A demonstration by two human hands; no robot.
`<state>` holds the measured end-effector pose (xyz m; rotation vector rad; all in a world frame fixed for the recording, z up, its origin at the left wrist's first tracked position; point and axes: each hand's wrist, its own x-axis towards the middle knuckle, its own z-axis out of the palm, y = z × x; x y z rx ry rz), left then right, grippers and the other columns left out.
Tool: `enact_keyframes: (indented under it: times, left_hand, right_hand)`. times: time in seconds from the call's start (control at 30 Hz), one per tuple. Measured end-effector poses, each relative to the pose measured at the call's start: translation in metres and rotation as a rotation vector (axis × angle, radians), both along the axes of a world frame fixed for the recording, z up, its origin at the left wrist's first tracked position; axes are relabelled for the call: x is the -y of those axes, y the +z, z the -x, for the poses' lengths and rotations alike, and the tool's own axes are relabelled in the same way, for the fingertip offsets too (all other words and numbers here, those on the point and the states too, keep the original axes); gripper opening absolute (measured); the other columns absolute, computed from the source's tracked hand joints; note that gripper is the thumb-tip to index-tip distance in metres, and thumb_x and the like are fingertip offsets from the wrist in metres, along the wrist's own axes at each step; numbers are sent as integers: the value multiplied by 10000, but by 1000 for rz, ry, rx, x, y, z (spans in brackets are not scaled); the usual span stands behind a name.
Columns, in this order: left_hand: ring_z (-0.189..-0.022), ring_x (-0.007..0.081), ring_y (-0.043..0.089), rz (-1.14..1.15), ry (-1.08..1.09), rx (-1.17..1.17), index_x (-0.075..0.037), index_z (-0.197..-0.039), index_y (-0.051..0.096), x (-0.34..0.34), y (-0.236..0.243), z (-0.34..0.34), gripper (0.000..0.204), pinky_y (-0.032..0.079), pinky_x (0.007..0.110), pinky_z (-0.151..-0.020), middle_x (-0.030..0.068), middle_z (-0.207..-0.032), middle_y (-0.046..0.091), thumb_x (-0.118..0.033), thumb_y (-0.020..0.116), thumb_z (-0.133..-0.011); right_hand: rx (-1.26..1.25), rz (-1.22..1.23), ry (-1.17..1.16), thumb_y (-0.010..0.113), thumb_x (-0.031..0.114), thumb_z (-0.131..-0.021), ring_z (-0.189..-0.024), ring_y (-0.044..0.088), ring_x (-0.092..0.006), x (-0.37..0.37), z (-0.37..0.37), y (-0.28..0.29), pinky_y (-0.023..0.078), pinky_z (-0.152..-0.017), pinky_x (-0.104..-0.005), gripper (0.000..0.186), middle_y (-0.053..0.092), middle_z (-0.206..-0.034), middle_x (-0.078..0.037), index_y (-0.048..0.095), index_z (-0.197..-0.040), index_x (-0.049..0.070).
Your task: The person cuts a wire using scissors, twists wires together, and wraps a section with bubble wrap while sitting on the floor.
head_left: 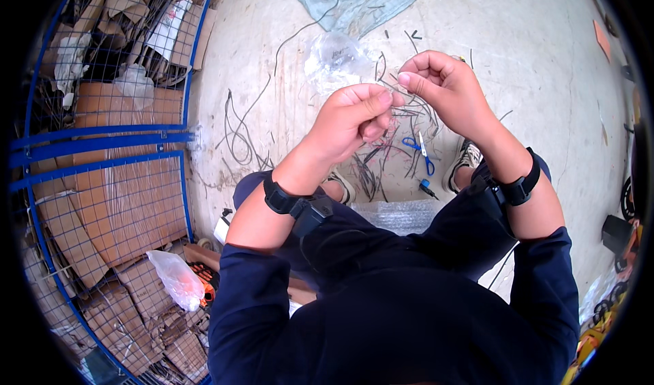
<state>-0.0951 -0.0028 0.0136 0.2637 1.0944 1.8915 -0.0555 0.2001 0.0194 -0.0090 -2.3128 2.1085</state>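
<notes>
From where I stand, the left hand (364,116) has its thumb pressed to curled fingers, and the right hand (439,85), near it, brings thumb toward forefinger; I can't tell whether either grips anything. Below them, dark wire pieces (366,175) lie scattered on the concrete floor (531,112). Blue-handled scissors (429,165) rest near the right shoe (470,159), a clear plastic bag (334,61) lies beyond the left hand, and a blue mesh cage (185,194) lines the floor's left edge.
</notes>
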Motion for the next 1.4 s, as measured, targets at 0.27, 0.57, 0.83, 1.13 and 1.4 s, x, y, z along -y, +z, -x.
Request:
enact_keyframes:
  times: [0.27,0.57,0.83,1.13,1.4]
  left_hand:
    - [-533,55,410,-191,65,98,5,-1103,602,4,5,2,244,312,204,-484,-10,-683,526,-180,474,-1008]
    - [-533,42,414,289,351,-235,-5,-1087,645,-5,6,-1,266,328,192,-492,-22,-644,534,-233,589,-962]
    - [-538,46,427,409,168,-340,1,-1003,659,-3,3,1,262,341,186,-498,-19,-653,550,-249,592,-961]
    - [-527,57,411,108,-24,-156,26,-1030,600,1,3,2,264,315,201,-482,0,-627,515,-224,524,-995]
    - [-518,55,392,-127,-14,27,30,-1091,600,4,6,5,255,310,209,-487,-28,-610,470,-182,489,-1003]
  right_hand:
    - [-139,-257,88,667,141,-874,-666,586,-157,8,-6,-1,478,-612,-293,119,635,-748,-50,662,-919,32]
    - [-463,-492,277,678,124,-825,-732,614,-305,11,-13,1,493,-646,-386,84,619,-770,-106,667,-884,65]
    - [-520,-462,37,696,102,-827,-627,584,-252,7,-8,9,460,-561,-331,75,626,-750,-89,675,-878,51]
    - [-309,-340,-79,699,136,-854,-534,518,-129,6,-8,10,415,-497,-267,114,622,-698,-67,684,-862,24]
    - [-382,-354,77,669,138,-866,-651,596,-246,7,-8,-4,473,-594,-345,105,636,-740,-101,688,-874,35]
